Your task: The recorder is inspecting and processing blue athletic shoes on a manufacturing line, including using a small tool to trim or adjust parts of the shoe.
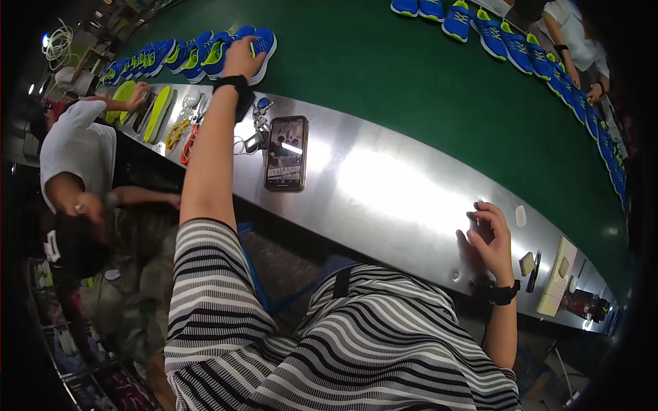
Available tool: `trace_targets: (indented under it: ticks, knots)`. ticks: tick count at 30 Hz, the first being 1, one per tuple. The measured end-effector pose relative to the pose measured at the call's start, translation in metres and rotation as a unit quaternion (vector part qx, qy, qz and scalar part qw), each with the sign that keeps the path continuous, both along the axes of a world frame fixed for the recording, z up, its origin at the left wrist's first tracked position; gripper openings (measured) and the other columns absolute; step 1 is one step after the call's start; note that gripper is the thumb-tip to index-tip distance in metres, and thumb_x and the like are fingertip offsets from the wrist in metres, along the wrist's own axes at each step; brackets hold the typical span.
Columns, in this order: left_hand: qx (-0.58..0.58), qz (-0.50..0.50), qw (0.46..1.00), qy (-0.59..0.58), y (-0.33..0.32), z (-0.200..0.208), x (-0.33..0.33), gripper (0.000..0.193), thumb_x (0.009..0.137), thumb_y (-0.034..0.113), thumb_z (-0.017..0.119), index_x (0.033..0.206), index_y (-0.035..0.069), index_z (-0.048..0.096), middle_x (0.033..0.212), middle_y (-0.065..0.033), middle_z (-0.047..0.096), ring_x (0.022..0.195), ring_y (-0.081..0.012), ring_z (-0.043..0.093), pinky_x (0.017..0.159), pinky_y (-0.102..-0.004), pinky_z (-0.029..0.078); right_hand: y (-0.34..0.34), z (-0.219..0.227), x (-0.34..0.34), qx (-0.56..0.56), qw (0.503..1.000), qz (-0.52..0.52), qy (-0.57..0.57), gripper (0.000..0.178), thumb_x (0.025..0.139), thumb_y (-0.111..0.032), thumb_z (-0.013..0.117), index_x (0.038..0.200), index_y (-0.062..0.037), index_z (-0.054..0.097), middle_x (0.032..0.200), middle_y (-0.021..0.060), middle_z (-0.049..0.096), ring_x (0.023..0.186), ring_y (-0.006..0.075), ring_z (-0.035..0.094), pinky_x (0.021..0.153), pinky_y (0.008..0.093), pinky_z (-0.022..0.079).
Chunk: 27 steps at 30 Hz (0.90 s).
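Note:
At the near end of a row of blue sneakers (pixel 195 55) with lime linings, my left hand (pixel 245 59) is closed on the last blue sneaker (pixel 264 45), which rests on the green surface (pixel 356 75) at the far left. The fingertips are partly hidden by the shoe. My right hand (pixel 492 240) is over the metal table edge (pixel 411 233) on the right, fingers loosely bent and apart, holding nothing. A white oval piece (pixel 521 216) and a small tan block (pixel 526 264) lie close to it.
A phone (pixel 286 154) lies on the metal edge, near yellow-handled snips (pixel 177 133) and lime insoles (pixel 158 114). A pen (pixel 534 272), notepad (pixel 554 282) and dark bottle (pixel 581 304) sit at right. Another sneaker row (pixel 517 51) curves along the far side. Co-workers stand left and far right.

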<state>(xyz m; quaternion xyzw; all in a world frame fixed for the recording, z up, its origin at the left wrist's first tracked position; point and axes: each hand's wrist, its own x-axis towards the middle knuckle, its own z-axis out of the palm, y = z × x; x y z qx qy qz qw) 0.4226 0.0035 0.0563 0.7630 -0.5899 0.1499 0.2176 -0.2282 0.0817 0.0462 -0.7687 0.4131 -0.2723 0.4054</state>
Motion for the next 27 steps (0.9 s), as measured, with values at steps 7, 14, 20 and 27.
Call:
trace_targets:
  ticks: [7, 14, 20, 27]
  knots:
    - [0.186, 0.184, 0.965, 0.015, -0.017, -0.021, 0.063, 0.117, 0.053, 0.073, 0.071, 0.147, 0.023, 0.021, 0.146, -0.0186, 0.03, 0.133, -0.038, 0.031, 0.104, -0.0549, 0.031, -0.002, -0.007, 0.01, 0.057, 0.997, -0.036, -0.027, 0.029, 0.075, -0.008, 0.067, 0.103, -0.0005, 0.062, 0.123, 0.012, 0.049, 0.109, 0.0247, 0.055, 0.095, 0.0351, 0.044]
    - [0.265, 0.17, 0.945, 0.094, -0.021, -0.008, 0.07, 0.12, 0.05, 0.081, 0.065, 0.144, 0.015, 0.032, 0.139, -0.0238, 0.04, 0.129, -0.0368, 0.04, 0.107, -0.0433, 0.033, -0.003, -0.008, 0.019, 0.07, 0.993, -0.069, -0.057, 0.025, 0.076, -0.007, 0.067, 0.1, -0.0003, 0.063, 0.12, 0.0117, 0.051, 0.108, 0.0238, 0.055, 0.094, 0.0349, 0.044]
    - [0.27, 0.181, 0.945, 0.034, -0.031, 0.011, 0.027, 0.103, 0.059, 0.078, 0.064, 0.137, 0.016, 0.042, 0.127, -0.02, 0.054, 0.122, -0.0337, 0.049, 0.1, -0.0492, 0.037, -0.003, -0.007, 0.014, 0.011, 0.995, -0.097, -0.002, 0.021, 0.073, -0.009, 0.07, 0.094, -0.0045, 0.066, 0.111, 0.0077, 0.058, 0.107, 0.0229, 0.051, 0.092, 0.0336, 0.041]
    - [0.206, 0.084, 0.968, 0.118, -0.02, 0.009, 0.029, 0.073, 0.068, 0.032, 0.078, 0.127, 0.005, 0.046, 0.115, -0.0221, 0.06, 0.11, -0.0378, 0.056, 0.092, -0.0417, 0.046, 0.003, -0.001, 0.014, -0.054, 0.993, -0.096, 0.039, 0.02, 0.073, -0.014, 0.071, 0.093, -0.0089, 0.067, 0.107, 0.0053, 0.061, 0.105, 0.023, 0.052, 0.092, 0.034, 0.036]
